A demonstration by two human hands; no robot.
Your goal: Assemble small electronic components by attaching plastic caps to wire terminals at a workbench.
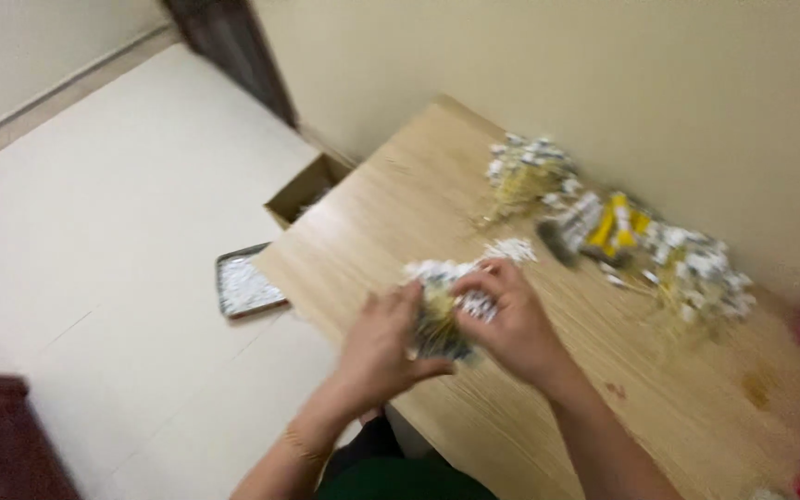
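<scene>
Head view, motion-blurred: the bundle of white tags on thin strings is half hidden between both hands above the wooden table. The left hand and right hand are closed around it. On the floor, a metal tray holds white pieces; a cardboard box is partly cut off, contents unclear

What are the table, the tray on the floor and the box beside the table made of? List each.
Table: wood or wood-look laminate, pale grain lines, matte.
Tray: probably metal, thin grey rim, dull sheen.
Box: cardboard, brown with open flaps.
</scene>
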